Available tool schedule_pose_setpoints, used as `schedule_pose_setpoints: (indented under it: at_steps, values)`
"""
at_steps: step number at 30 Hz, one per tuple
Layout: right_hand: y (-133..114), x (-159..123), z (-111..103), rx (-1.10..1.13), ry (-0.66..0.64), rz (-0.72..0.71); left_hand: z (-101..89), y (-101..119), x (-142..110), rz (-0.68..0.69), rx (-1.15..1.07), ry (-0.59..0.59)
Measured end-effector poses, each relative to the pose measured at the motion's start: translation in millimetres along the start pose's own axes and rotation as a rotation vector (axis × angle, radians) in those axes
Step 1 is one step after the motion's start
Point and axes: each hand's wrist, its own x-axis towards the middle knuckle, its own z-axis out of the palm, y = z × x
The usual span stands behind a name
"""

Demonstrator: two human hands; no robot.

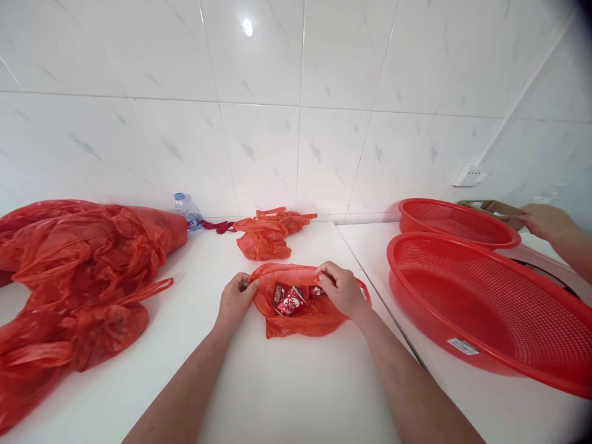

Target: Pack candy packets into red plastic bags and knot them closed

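Observation:
A small red plastic bag (296, 320) lies open on the white table (277, 394) in front of me. Inside it I see red snack packets (289, 300). My left hand (235, 300) pinches the bag's left edge with closed fingers. My right hand (341, 288) grips the bag's upper right rim, fingers curled over it near the packets. Both hands hold the mouth of the bag apart.
A heap of large red plastic bags (74, 277) covers the left side. Another crumpled red bag (266, 237) and a water bottle (187, 211) lie by the tiled wall. Two red perforated basins (485, 302) stand at the right, where another person's hand (546, 221) holds a brown object.

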Motion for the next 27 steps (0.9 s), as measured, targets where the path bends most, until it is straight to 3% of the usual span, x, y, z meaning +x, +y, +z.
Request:
schedule_pose_setpoints:
  at_steps: [3,5,9,13,16,22,27]
  values:
    - [3,-1,0,-0.078,-0.174,-0.017,0.3,0,0,0.001,-0.028,0.008]
    - [8,0,2,-0.141,-0.217,-0.036,0.1,0,0,-0.001,-0.038,0.006]
    - [18,5,7,-0.216,-0.115,-0.052,-0.8,2,0,0.008,-0.025,0.014]
    - [14,3,15,-0.262,0.037,-0.163,-0.8,3,-1,0.011,-0.014,0.018]
    - [2,-3,27,-0.207,0.002,-0.238,0.3,1,0,0.011,-0.014,0.012]
    - [-9,-10,45,-0.198,-0.226,-0.265,1.7,-2,1,0.018,-0.025,0.020]
    - [-3,-4,31,-0.072,-0.128,-0.184,0.9,1,-1,-0.010,-0.050,0.012]
